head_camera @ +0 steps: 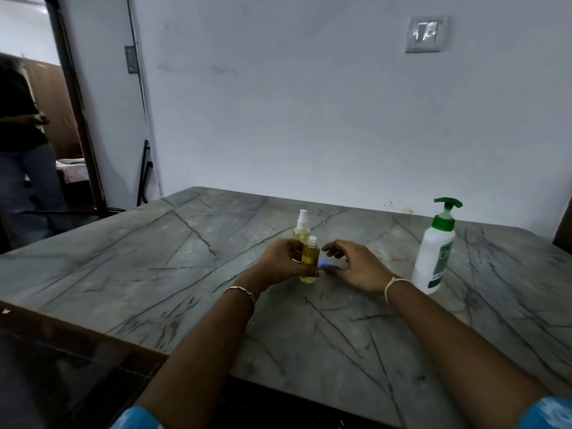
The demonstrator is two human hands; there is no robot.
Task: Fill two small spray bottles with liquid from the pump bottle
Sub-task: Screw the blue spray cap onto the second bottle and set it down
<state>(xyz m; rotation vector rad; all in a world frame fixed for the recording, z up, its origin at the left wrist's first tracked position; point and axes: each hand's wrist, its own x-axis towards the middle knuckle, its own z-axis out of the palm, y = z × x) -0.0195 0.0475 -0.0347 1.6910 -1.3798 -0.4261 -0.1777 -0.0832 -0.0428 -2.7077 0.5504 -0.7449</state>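
My left hand (283, 261) grips a small clear bottle (309, 261) of yellow liquid standing on the table, its threaded neck bare with no spray top. Behind it stands a second small bottle (301, 232), also yellow inside, with a white spray top fitted. My right hand (349, 263) hovers just right of the held bottle, fingers loosely curled over a small blue object (325, 262) on the table; I cannot tell what that object is. The white pump bottle (435, 257) with a green pump head stands upright at the right.
The grey marbled table (185, 258) runs back to a white wall with a switch plate (425, 34). At far left a person (21, 144) stands in a doorway. A dark wooden edge borders the table's near-left side.
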